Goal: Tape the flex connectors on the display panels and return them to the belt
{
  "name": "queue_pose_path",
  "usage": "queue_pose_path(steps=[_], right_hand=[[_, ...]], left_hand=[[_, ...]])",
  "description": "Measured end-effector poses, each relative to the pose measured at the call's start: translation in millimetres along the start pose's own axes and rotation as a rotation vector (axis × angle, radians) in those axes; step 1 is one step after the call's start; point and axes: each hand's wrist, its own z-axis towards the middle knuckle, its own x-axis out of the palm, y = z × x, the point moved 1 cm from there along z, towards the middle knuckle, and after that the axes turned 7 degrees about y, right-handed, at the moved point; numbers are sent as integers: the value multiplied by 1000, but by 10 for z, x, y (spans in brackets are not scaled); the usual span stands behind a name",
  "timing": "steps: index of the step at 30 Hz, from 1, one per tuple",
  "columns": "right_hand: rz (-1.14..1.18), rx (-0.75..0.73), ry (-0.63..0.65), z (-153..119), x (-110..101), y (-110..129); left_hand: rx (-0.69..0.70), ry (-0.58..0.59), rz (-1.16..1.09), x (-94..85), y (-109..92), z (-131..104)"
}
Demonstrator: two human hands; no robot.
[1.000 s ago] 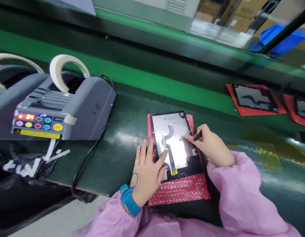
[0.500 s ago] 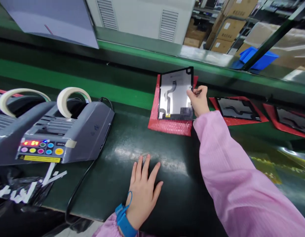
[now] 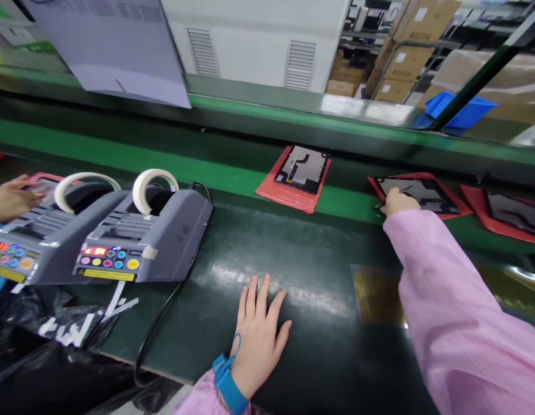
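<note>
Curled inward in the head view, the right hand (image 3: 400, 203) was at the left end of a dark-edged panel (image 3: 428, 193); whether its fingers had closed on anything could not be told. That panel lay on a red sheet (image 3: 460, 208) toward the back of the bench (image 3: 311, 357). The left hand (image 3: 256, 340) lay palm down, fingers spread and holding nothing, a blue strap (image 3: 230, 387) around its wrist. Well ahead of it, a second panel (image 3: 308, 168) rested on red wrap (image 3: 287, 194); a third panel (image 3: 516, 210) lay farther right. Yellowish film (image 3: 375, 295) lay between the left hand and the right sleeve (image 3: 440, 282). Leftward stood a grey tape dispenser (image 3: 174, 236), and a co-worker's hand (image 3: 14, 199) showed at the far left.
</note>
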Motion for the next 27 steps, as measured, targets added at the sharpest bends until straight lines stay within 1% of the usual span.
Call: queue_pose_path(steps=[2,4,7,8,9,11,12,14,15,17,19,21,22,24,25,27], right_hand=[[-73,31,10,-65,-123,81],[-140,37,2,-168,-311,236],[-178,-41,-77,-459,-721,478],[-157,-75,-149,-596,-875,541],[-95,-128,-195,-750,-1022,595],[133,-239,-267,-1088,-1273,674],[268,-302,-280,-1261,-1367,704],[488,-379,-299,-1587,-1491,752],[575,-396,-292,-1731,-1527,772],[727,-390,-235,-1975,-1564,799],[853,-357,-143,-2160,-1578,801],[945,-337,-39,-2288,-1579,768],[1001,-343,23,-2328,-1569,735],[1142,-370,162,-2347,-1510,629],[1215,-388,222,-2326,-1457,554],[1325,-394,284,-2236,-1290,359]], left_hand=[[-14,14,-38,-8,3,16],[-11,22,-91,-44,-27,74],[67,6,-166,-166,-192,262],[103,-8,-176,-218,-281,348],[141,-28,-176,-270,-383,442],[202,-92,-157,-357,-602,640],[234,-136,-138,-386,-707,738],[278,-236,-99,-408,-875,919],[283,-287,-85,-403,-925,997],[262,-398,-73,-377,-949,1114],[246,-512,-87,-358,-881,1162],[266,-571,-150,-374,-755,1143],[286,-560,-217,-398,-687,1116],[281,-462,-454,-474,-560,1044],[205,-405,-641,-521,-505,1006],[-68,-330,-1027,-614,-421,936]])
